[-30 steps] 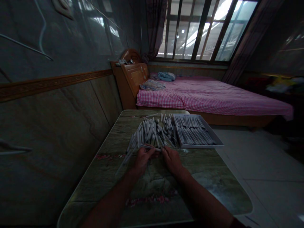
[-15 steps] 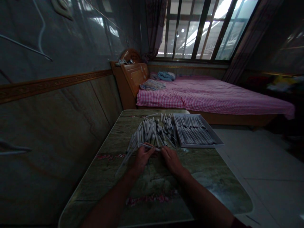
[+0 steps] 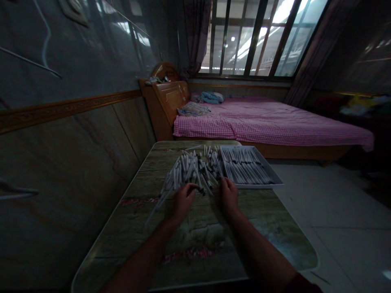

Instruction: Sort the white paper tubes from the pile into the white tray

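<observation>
A loose pile of white pens [image 3: 186,167] with dark ends lies across the middle of the table. At the pile's near edge is my left hand [image 3: 182,200], its thumb and forefinger apart, with the fingertips by some small black caps [image 3: 201,191]. My right hand [image 3: 228,196] is closed at the pile's right side, near the box's lower left corner. From its fingertips a slim whitish pen [image 3: 220,166] seems to point away from me. The shallow white box [image 3: 276,179] holds two rows of similar pens.
The table [image 3: 195,236] has a wood-grain top with rounded corners. Beyond it stands a bed [image 3: 259,122] with a pink checked cover and wooden headboard [image 3: 172,99]. A marble-patterned wall [image 3: 76,171] runs along the left.
Half a second ago both hands met over one pen held crosswise. Now they are apart: the right has moved right toward the box, and the left no longer holds that pen.
</observation>
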Demonstrator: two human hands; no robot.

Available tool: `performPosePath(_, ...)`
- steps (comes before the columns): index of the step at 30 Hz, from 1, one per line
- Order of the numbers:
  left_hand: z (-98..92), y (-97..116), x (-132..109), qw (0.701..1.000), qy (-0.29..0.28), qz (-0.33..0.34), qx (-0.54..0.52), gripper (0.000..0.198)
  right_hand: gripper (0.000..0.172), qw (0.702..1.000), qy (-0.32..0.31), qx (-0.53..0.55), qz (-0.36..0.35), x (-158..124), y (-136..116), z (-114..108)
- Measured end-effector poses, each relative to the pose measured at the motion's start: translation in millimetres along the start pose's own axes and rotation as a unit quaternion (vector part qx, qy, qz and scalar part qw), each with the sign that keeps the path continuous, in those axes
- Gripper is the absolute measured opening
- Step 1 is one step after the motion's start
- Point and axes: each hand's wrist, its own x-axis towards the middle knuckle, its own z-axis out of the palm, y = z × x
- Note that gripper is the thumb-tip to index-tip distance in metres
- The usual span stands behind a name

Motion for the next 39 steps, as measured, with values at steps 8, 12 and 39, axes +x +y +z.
performPosePath(8,29.0,31.1,41.5,0.913,-0.183,0.168,0.324,0.031,0.046,0.996,0.025,0.08,0.031,5.3,7.7,1.0)
performPosePath(12,41.3,35.5,57.0,0.858,-0.215,0.173,0.432,0.03,0.045,0.996,0.017,0.077,0.03,6.6,11.1,1.2)
performPosePath(39,19.8,19.8,49.0,0.943,-0.177,0.17,0.226,0.014,0.033,1.0,-0.012,0.024,-0.012,7.0,17.5,5.4)
